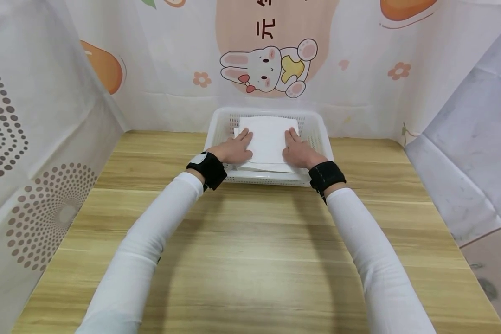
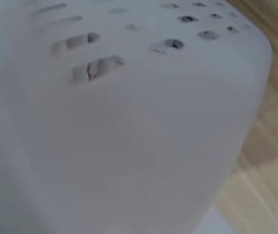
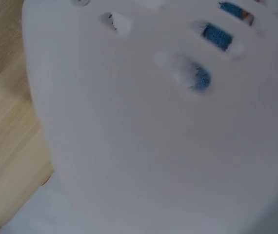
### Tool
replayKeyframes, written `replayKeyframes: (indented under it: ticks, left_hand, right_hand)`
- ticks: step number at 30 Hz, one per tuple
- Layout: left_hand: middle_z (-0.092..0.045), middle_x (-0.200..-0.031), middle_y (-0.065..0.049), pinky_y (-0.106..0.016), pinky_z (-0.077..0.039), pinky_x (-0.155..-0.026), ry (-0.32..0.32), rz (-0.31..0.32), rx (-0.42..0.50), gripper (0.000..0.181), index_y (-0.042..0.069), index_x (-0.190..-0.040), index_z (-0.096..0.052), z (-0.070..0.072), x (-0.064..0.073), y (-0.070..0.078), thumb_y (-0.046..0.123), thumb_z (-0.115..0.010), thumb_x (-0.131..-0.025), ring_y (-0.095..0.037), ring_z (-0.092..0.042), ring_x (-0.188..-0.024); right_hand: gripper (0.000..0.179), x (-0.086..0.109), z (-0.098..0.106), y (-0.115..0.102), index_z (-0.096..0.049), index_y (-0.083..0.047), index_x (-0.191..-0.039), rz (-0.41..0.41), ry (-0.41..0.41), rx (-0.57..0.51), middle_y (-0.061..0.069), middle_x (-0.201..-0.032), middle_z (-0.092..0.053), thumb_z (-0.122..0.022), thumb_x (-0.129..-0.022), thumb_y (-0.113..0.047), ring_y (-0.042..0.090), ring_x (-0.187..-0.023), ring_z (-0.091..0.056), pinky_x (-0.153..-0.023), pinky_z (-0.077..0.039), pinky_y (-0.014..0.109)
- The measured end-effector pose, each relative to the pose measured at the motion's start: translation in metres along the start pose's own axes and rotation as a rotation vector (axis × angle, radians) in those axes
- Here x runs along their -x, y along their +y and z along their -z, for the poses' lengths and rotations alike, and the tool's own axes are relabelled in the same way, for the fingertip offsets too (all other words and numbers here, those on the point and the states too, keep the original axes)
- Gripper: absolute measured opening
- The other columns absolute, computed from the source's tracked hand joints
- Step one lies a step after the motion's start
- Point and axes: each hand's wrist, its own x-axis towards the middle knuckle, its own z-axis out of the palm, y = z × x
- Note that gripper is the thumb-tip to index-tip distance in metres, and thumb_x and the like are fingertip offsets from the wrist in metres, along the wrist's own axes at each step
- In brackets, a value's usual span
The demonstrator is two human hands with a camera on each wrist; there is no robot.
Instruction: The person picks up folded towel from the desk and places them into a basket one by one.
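A stack of flat white sheets [image 1: 268, 139], cloth or paper I cannot tell, lies inside a white plastic basket [image 1: 271, 175]. My left hand [image 1: 233, 149] rests on the stack's left side with its fingers extended. On the right side, my right hand [image 1: 301, 152] lies with straight fingers touching the top sheet. Both wrist views are filled by the slotted basket wall [image 2: 144, 136], which hides the hands. Through slots in the right wrist view, a blue textured material [image 3: 217, 36] shows.
The basket stands at the far edge of a wooden table [image 1: 250, 260], against a white printed curtain [image 1: 163, 69] with a cartoon rabbit. More patterned sheeting [image 1: 476, 116] hangs along both sides of the table.
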Motion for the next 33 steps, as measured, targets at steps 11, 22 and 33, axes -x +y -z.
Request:
replayKeyframes:
  ticks: [11,22,33]
  left_hand:
    - [0.011,-0.166,-0.013,-0.048,-0.001,-0.122,0.026,0.012,-0.026,0.063,0.008,-0.16,0.001,0.009,0.012,0.01,0.027,-0.026,-0.106,-0.032,0.008,-0.152]
    - [-0.001,-0.167,-0.012,-0.055,-0.004,-0.12,0.033,-0.012,-0.085,0.064,0.014,-0.161,-0.006,0.002,0.027,0.024,0.039,-0.031,-0.108,-0.04,0.0,-0.151]
    - [-0.004,-0.167,-0.012,-0.055,-0.007,-0.12,0.023,-0.078,-0.111,0.066,0.016,-0.161,-0.007,-0.018,0.055,0.036,0.044,-0.034,-0.107,-0.037,-0.005,-0.152]
  right_hand:
    - [0.062,0.012,0.005,0.003,-0.001,0.006,-0.156,0.071,0.066,-0.028,0.023,-0.163,0.01,-0.025,-0.103,-0.017,0.032,-0.152,0.008,-0.12,-0.003,0.053]
    - [0.063,0.03,0.004,-0.009,-0.011,0.006,-0.156,0.088,0.086,-0.005,0.029,-0.162,0.002,-0.036,-0.105,-0.022,0.044,-0.15,-0.002,-0.121,-0.005,0.052]
    - [0.064,0.06,-0.012,-0.017,-0.013,0.006,-0.156,0.15,0.118,-0.006,0.029,-0.162,0.0,-0.04,-0.106,-0.024,0.046,-0.149,-0.001,-0.12,-0.004,0.053]
